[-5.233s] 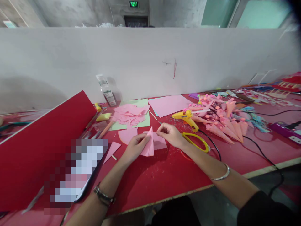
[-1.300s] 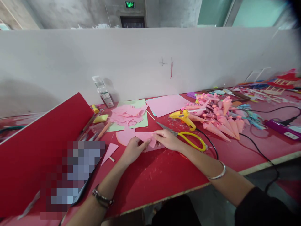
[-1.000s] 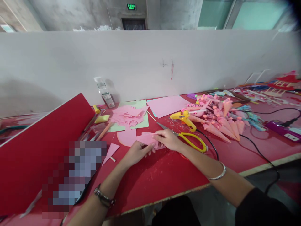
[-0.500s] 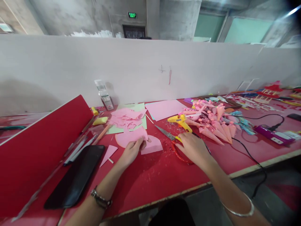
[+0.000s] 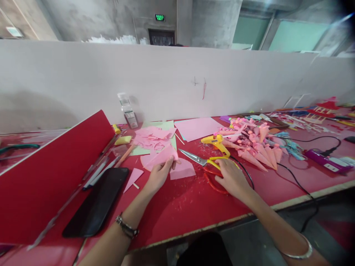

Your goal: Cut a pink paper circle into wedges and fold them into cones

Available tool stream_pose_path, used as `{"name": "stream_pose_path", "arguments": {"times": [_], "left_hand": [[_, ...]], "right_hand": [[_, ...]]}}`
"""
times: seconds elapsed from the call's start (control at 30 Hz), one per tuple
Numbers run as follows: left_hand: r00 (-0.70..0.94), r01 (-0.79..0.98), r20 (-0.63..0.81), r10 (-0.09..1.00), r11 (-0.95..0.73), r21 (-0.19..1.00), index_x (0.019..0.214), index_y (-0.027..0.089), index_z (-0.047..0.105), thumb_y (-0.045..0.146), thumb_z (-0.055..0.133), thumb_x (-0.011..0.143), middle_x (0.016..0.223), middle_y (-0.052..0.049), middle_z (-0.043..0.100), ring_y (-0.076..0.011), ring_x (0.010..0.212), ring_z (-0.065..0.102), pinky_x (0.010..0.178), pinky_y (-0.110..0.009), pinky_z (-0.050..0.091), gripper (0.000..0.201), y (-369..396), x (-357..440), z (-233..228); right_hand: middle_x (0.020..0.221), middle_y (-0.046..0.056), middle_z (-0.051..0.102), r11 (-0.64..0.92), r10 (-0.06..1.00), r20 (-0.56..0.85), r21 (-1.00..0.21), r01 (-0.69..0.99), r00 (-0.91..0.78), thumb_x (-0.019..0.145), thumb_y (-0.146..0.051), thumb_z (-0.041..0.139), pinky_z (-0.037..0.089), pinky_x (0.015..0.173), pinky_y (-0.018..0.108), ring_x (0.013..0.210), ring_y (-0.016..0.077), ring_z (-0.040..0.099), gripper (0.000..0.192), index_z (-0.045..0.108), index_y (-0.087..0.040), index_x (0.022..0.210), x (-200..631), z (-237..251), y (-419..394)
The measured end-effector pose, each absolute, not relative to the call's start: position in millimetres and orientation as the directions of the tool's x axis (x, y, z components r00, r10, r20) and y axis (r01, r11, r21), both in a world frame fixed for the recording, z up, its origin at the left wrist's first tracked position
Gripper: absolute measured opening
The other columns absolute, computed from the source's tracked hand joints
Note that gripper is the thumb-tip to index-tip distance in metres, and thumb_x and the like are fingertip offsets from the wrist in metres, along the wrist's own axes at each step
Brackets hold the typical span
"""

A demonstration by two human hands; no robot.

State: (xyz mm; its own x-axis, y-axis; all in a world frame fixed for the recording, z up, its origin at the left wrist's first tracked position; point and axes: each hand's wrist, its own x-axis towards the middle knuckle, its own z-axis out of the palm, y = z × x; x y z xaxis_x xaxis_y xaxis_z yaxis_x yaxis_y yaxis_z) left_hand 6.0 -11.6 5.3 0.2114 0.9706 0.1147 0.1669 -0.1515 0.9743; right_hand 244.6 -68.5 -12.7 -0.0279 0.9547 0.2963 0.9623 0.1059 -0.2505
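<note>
My left hand pinches a piece of pink paper between thumb and fingers; the paper bends up at its right side. Beneath and to its right lies another curved pink paper piece. My right hand grips the handles of a pair of scissors with yellow and red handles. Their blades look closed and point left toward the paper, apart from it. Some fingers of this hand are hidden behind its back. Just beyond it rests a yellow glue gun.
Pink paper scraps lie on green paper, with pink sheets beside them. Several pink cones are heaped at right, near a purple power strip and its cables. A black phone-like slab, red board and bottle stand left.
The paper in my left hand has tilted up and folded more. My right hand has lifted slightly with the scissors' yellow handle, and the blades have turned a little. The view has shifted slightly.
</note>
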Motion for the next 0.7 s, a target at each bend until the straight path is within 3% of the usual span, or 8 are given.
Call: {"name": "stream_pose_path", "arguments": {"times": [0.1, 0.2, 0.27, 0.37, 0.53, 0.7], "left_hand": [[0.19, 0.086, 0.163, 0.968, -0.181, 0.98, 0.062, 0.016, 0.056, 0.054, 0.04, 0.078, 0.055, 0.002, 0.044, -0.0095, 0.053, 0.038, 0.053, -0.022, 0.033, 0.044, -14, 6, 10], [0.225, -0.018, 0.182, 0.957, -0.182, 0.983, 0.064, 0.016, 0.054, 0.052, 0.034, 0.081, 0.051, 0.003, 0.042, -0.0088, 0.047, 0.034, 0.046, -0.022, 0.027, 0.045, -13, 4, 10], [0.284, -0.071, 0.185, 0.941, -0.171, 0.983, 0.064, 0.016, 0.052, 0.049, 0.03, 0.083, 0.049, 0.003, 0.042, -0.0085, 0.044, 0.031, 0.043, -0.022, 0.023, 0.044, -11, 2, 9], [0.342, -0.109, 0.21, 0.916, -0.183, 0.977, 0.058, 0.016, 0.047, 0.045, 0.026, 0.086, 0.049, 0.002, 0.041, -0.0086, 0.043, 0.03, 0.042, -0.023, 0.02, 0.045, -10, 1, 8], [0.317, -0.053, 0.271, 0.909, -0.268, 0.962, 0.054, 0.017, 0.044, 0.05, 0.025, 0.086, 0.048, 0.003, 0.034, -0.0094, 0.044, 0.029, 0.043, -0.024, 0.023, 0.049, -15, 1, 16], [0.236, -0.103, 0.336, 0.912, -0.321, 0.942, 0.057, 0.017, 0.045, 0.052, 0.02, 0.086, 0.046, 0.003, 0.032, -0.0095, 0.042, 0.028, 0.043, -0.024, 0.022, 0.052, -18, 3, 16]], "right_hand": [[0.102, 0.011, 0.058, 0.167, 0.947, 0.32, -0.52, 0.838, 0.009, 0.075, -0.027, 0.051, 0.041, 0.083, 0.038, 0.097, 0.0249, 0.052, 0.031, 0.05, -0.016, 0.103, 234, -5, -70], [0.074, 0.002, 0.058, 0.163, 0.977, 0.214, -0.809, 0.565, 0.025, 0.077, -0.036, 0.048, 0.045, 0.061, 0.028, 0.067, 0.0169, 0.056, 0.021, 0.049, -0.019, 0.089, 219, 10, -70], [0.06, -0.003, 0.05, 0.129, 0.989, 0.147, -0.902, 0.412, 0.012, 0.078, -0.041, 0.047, 0.041, 0.05, 0.025, 0.052, 0.0126, 0.049, 0.021, 0.046, -0.02, 0.078, 208, 19, -69], [0.06, -0.004, 0.045, 0.126, 0.992, 0.124, -0.937, 0.325, -0.025, 0.077, -0.044, 0.048, 0.041, 0.05, 0.024, 0.051, 0.0113, 0.046, 0.024, 0.041, -0.021, 0.074, 197, 22, -69], [0.078, 0.0, 0.049, 0.264, 0.965, 0.249, -0.91, 0.319, -0.086, 0.08, -0.043, 0.045, 0.044, 0.064, 0.027, 0.068, 0.0136, 0.051, 0.022, 0.04, -0.022, 0.081, 192, 15, -77], [0.077, 0.002, 0.05, 0.285, 0.958, 0.232, -0.797, 0.532, -0.166, 0.079, -0.05, 0.042, 0.041, 0.061, 0.029, 0.066, 0.0153, 0.049, 0.03, 0.041, -0.021, 0.084, 195, 29, -90]]}}
